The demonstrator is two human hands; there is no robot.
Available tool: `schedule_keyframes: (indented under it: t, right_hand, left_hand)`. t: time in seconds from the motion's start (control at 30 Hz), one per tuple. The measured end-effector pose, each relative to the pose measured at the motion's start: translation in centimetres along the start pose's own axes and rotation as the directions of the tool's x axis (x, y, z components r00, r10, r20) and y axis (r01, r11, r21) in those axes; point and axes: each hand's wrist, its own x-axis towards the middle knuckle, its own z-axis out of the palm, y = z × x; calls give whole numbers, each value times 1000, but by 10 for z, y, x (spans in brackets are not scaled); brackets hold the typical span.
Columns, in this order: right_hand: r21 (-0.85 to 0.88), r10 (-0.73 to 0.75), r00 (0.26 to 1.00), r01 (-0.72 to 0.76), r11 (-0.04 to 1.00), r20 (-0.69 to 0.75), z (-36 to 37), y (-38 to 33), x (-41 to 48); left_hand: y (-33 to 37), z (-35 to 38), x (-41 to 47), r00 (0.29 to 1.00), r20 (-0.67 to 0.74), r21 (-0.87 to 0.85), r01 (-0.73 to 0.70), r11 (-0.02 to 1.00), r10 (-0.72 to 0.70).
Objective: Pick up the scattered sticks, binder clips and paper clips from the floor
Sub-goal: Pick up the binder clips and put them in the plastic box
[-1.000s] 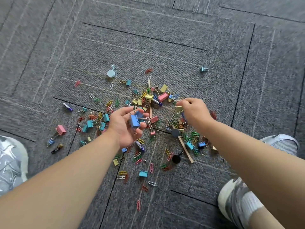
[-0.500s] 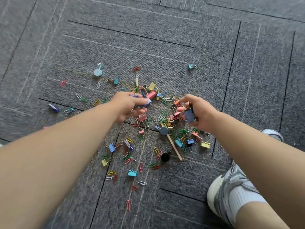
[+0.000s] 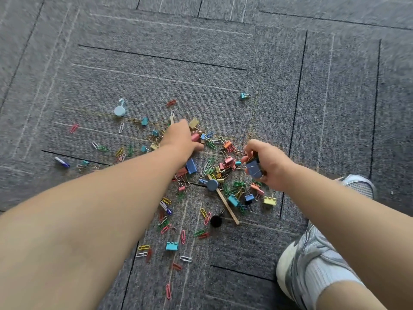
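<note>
Clutter lies on the carpet floor [image 3: 223,52], thickest in the middle, between the two hands.

Right hand [image 3: 268,166], at the right edge of the pile: fingers curled round a blue binder clip [image 3: 253,169].

Left hand [image 3: 181,142], at the far-left side of the pile, back turned to the camera. Its fingers dip among the clips and are hidden; cannot tell whether they pinch anything.

Wooden stick [image 3: 226,205]: long axis diagonal, far end tucked under a round blue-grey magnet [image 3: 212,185], near end pointing toward the shoe [image 3: 312,253]. Likely light and stiff; best pinched by its edges at the free near end.

Second stick [image 3: 172,119]: only its far end shows, just beyond the left hand, pointing away.

Teal binder clip [image 3: 172,246], near side: wire handles point far. Probably light and hard; take it by the body.

Pink paper clip [image 3: 168,291], nearest of all: thin, flat, apt to sink into the carpet pile. A fingertip pinch, or raking several together, should serve.
</note>
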Motion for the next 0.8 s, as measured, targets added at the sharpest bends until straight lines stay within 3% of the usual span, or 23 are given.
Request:
schedule_keyframes:
  t: [0.2, 0.33, 0.53, 0.67, 0.8]
  right_hand:
    - [-51, -9, 999, 7, 999, -42, -2, -1, 2]
    - [-63, -28, 997, 23, 998, -74, 4, -3, 3]
    - [-120, -68, 994, 57, 991, -86, 23, -5, 7]
    - [-139, -87, 995, 78, 987, -58, 31, -2, 7]
    - [-160, -94, 993, 81, 984, -72, 26, 2, 9]
  left_hand:
    - [-3, -9, 7, 995, 28, 114, -97, 989, 95]
    - [-7, -20, -5, 989, -12, 30, -147, 989, 147]
    - [-29, -17, -41, 967, 136, -34, -211, 977, 213]
    - [-46, -2, -49, 977, 148, -23, -149, 989, 151]
    - [-49, 9, -56, 988, 120, -192, -72, 979, 96]
